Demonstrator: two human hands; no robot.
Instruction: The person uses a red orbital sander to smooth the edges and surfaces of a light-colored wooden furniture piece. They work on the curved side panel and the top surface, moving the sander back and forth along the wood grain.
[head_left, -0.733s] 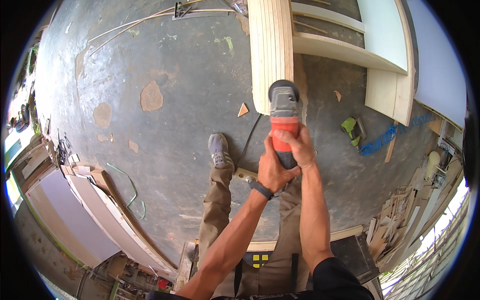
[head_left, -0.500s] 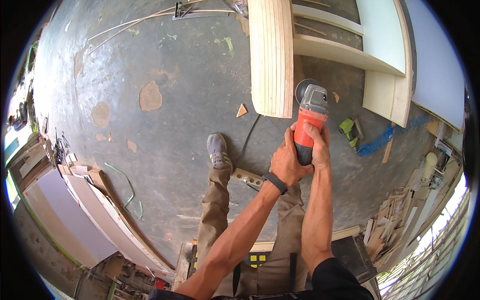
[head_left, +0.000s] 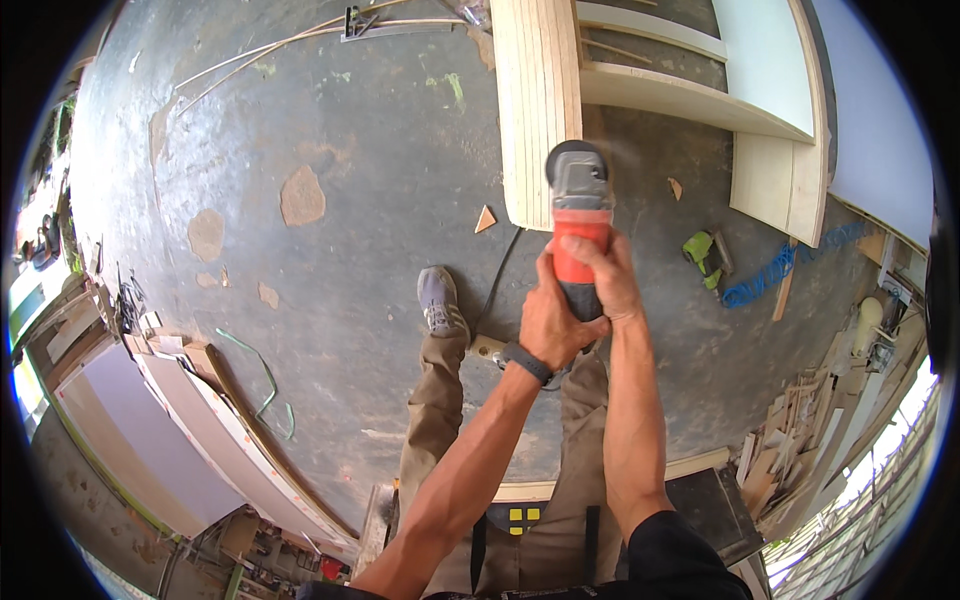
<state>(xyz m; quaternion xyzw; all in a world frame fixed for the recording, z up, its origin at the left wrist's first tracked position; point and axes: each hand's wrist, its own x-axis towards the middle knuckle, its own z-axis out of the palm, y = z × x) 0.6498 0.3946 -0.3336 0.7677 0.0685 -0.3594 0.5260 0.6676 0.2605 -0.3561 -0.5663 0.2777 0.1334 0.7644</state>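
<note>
To the right of the panel (head_left: pixel 537 110) there were one shelf (head_left: pixel 690 98), one green tool (head_left: pixel 703 258) and one blue hose (head_left: pixel 758 282). Just left of its near end lay one triangle (head_left: pixel 485 219); one cable (head_left: pixel 498 283) ran from below this end. One grinder (head_left: pixel 581 235) covered the panel's near right corner; whether its disc (head_left: pixel 558 163) touched there, one cannot tell. Left hand (head_left: pixel 551 320) and right hand (head_left: pixel 614 277) were both wrapped around the grinder.

We have one head-worn fisheye view, upright, facing down from above bare forearms (head_left: pixel 458 470) to the scuffed grey floor (head_left: pixel 370 200).
</note>
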